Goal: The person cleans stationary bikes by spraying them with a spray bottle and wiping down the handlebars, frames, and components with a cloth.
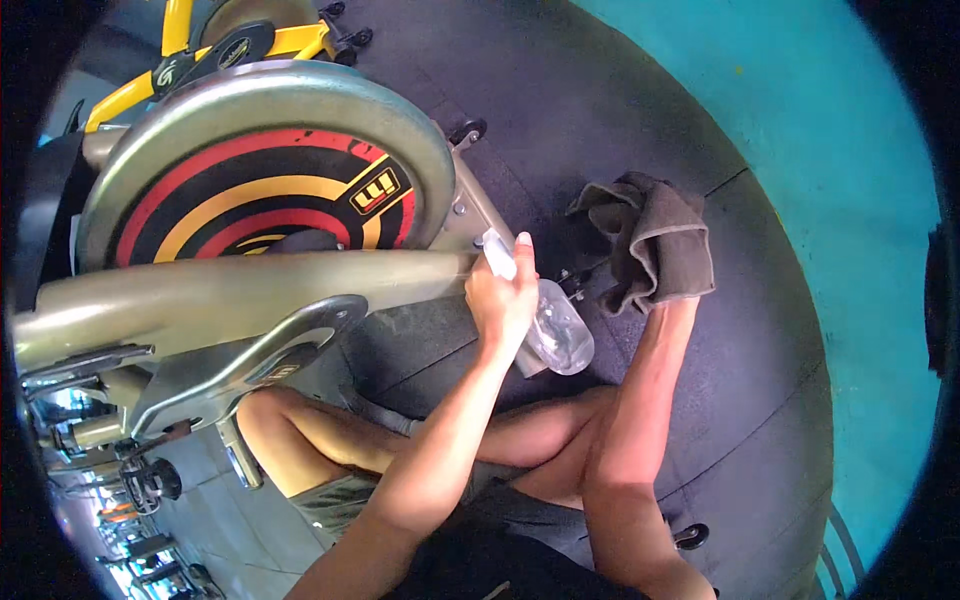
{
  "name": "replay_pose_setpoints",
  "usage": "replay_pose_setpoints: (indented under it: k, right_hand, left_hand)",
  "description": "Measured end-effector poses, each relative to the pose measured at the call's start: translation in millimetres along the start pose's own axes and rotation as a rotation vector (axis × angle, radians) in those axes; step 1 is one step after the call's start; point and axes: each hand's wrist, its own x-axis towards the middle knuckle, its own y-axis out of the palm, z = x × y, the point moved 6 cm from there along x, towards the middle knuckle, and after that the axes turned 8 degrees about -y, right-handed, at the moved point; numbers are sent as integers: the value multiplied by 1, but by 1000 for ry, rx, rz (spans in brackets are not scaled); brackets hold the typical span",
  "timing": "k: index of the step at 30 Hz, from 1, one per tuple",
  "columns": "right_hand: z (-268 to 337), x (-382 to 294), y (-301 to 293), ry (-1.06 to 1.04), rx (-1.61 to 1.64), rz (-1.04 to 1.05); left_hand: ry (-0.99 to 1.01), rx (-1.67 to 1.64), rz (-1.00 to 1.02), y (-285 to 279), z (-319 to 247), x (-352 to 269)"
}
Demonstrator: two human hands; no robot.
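My left hand (501,304) grips a clear plastic spray bottle (562,334) by its neck, with the white spray head (498,255) showing above the fingers and the thumb extended. The bottle slants down to the right, beside the end of the frame tube (405,281) of a spin bike. Farther right, a dark grey-brown towel (660,240) is bunched over my right hand (677,306). It hides the fingers, so only the wrist end shows. The towel is apart from the bike, above the dark floor.
The bike's large flywheel (277,172), with red, yellow and black rings, stands at upper left. Its crank arm (255,367) is near my bent knee (270,409). Behind it is a yellow bike (292,37). Black rubber flooring (742,360) meets a turquoise floor area (862,247) at right.
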Motion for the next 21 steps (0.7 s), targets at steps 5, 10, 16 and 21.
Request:
replay_pose_setpoints:
  k: [5, 10, 16, 21]
  right_hand:
    - [17, 0, -8, 19, 72, -91]
    - [30, -3, -12, -42, 161, -105]
    - [32, 0, -2, 12, 80, 16]
    - [17, -4, 55, 191, 750, -108]
  left_hand:
    - [-27, 120, -37, -8, 7, -5]
    - [-41, 205, 10, -16, 9, -7]
    - [7, 32, 29, -18, 6, -14]
    - [438, -96, 129, -50, -9, -53]
